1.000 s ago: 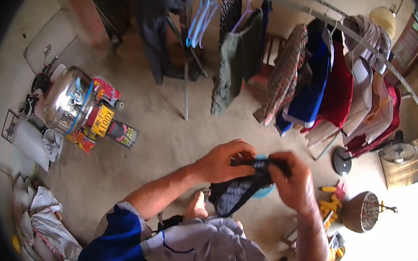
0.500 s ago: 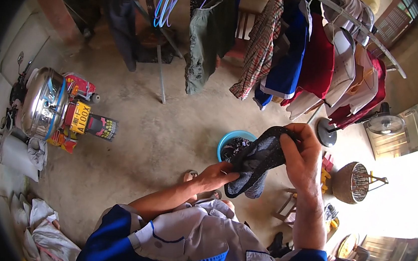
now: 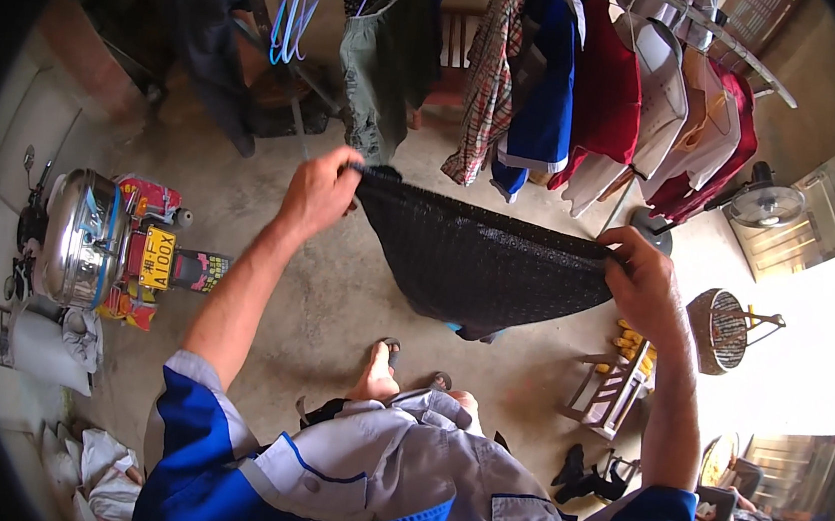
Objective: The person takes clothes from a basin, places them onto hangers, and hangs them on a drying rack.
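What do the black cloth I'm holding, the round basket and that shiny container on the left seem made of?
Black cloth: soft, thin-looking fabric, pale-flecked; it sags in a drape. Basket: probably woven bamboo or wicker, matte brown and slatted. Container: likely polished metal, judging by mirror-like reflections; plating is possible.

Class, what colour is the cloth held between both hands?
The cloth is black, shown in the head view.

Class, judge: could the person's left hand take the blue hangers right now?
Probably not: the left hand grips one end of the dark cloth, and the blue hangers hang beyond it.
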A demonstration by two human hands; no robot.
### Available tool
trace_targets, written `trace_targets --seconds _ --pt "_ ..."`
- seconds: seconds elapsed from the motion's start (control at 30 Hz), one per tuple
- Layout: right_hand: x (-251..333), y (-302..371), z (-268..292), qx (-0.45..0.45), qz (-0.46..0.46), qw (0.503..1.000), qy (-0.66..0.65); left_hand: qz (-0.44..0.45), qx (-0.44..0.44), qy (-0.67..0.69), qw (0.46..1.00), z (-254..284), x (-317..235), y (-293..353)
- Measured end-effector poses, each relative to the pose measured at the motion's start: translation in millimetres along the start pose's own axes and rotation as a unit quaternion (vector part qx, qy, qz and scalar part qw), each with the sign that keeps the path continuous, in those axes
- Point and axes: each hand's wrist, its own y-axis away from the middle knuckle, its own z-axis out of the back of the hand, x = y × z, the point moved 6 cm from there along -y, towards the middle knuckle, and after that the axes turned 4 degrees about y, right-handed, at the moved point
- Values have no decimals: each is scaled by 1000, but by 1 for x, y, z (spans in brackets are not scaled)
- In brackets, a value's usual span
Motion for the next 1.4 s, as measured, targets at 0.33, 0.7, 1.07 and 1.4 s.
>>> trace_targets --seconds 0.33,0.7,1.07,1.4 --pt "-2 -31 -22 30 44 999 9 34 -4 26 999 43 -22 -8" --pt "58 -51 -91 155 209 962 79 135 -110 437 882 37 14 3" --pt "16 -75 -48 -151 75 977 -130 10 -6 107 994 46 -3 6" --pt "16 -49 -44 85 96 992 3 -170 -77 -125 974 37 -23 1"
